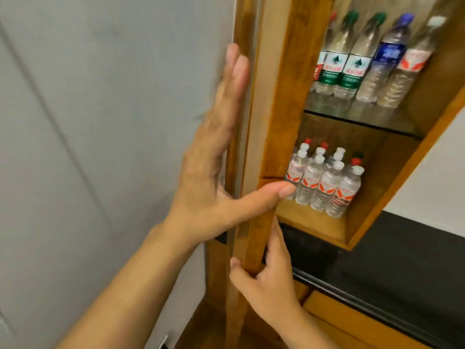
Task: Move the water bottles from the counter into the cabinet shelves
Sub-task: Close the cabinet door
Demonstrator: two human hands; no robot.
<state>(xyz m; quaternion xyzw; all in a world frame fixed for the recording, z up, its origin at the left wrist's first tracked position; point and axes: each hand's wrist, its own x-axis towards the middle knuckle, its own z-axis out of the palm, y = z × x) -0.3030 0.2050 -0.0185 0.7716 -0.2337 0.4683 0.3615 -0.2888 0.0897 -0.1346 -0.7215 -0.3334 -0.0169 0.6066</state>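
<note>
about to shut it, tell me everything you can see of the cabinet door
The cabinet door is a brown wooden frame with visible grain, seen edge-on and standing open beside the shelves. A pale strip, perhaps glass, runs along its edge. The left hand lies flat against its outer side, thumb across the front; the right hand grips its lower edge.

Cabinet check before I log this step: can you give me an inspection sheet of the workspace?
Surface: black counter under the cabinet, nothing on its visible part.
Job's things: tall bottles on the upper glass shelf; small bottles on the lower shelf.
Clutter: nothing seen.
Grips: left hand flat against the door; right hand grips its lower edge.
Cables: nothing seen.
Surroundings: grey wall on the left.
</note>
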